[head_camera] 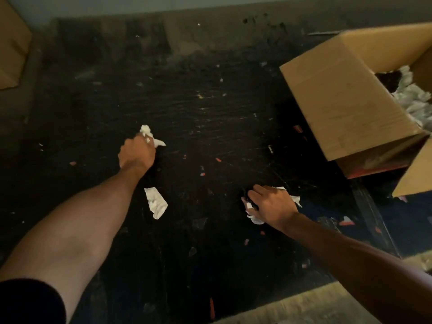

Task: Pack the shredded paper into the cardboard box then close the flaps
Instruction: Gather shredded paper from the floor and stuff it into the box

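The open cardboard box [343,99] stands at the right, its flaps spread, with white shredded paper [413,99] showing inside. My left hand [136,153] grips a small wad of white paper [149,135] over the dark floor left of centre. My right hand [271,204] lies low on the floor, fingers curled round white paper scraps [254,218] and a dark scrap. One loose piece of white paper [156,202] lies on the floor beside my left forearm.
The dark scuffed floor [210,113] is dotted with small white and red scraps. Another cardboard box [11,47] stands at the far left edge. A pale strip of floor or board [304,307] runs along the bottom right.
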Motion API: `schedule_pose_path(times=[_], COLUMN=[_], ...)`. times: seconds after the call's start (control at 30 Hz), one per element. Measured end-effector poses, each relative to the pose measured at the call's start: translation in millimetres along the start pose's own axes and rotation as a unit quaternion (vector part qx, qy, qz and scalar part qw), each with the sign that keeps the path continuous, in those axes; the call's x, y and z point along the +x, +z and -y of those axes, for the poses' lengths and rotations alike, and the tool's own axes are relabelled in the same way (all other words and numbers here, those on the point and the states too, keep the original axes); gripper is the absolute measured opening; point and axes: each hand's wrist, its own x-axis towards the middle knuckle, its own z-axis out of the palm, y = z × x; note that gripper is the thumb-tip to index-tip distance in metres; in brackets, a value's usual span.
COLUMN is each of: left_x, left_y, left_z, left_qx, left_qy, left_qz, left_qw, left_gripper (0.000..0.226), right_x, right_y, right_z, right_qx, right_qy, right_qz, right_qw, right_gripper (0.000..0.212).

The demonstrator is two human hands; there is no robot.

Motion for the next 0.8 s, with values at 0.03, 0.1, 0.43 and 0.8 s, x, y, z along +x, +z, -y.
schedule_pose_path(times=[0.03, 0.1, 0.43, 0.8], left_x=[-6, -22, -68, -157], left_y=[-2, -5, -59, -78], left_z=[1, 5, 59, 121], left_qx=[-0.018, -0.043, -0.183, -0.195], left_qy=[0.006, 0.019, 0.030, -0.019], left_qz=[0.000, -0.004, -0.064, -0.026], left_qw=[1.000, 0.999, 0.981, 0.980], left_gripper=[0.035, 0.036, 0.030, 0.033], right_x=[2, 7, 92, 108], right_y=[-3, -11, -47, -29], right_z=[1, 4, 116, 175], right_qx=[-0.001, 0.004, 0.113, 0.023], right_qy=[0.007, 0.026, -0.123, -0.095], right_qz=[0.011, 0.041, 0.153, 0.208], right_qw=[1.000, 0.999, 0.974, 0.973], right_gripper=[0.026, 0.030, 0.046, 0.046])
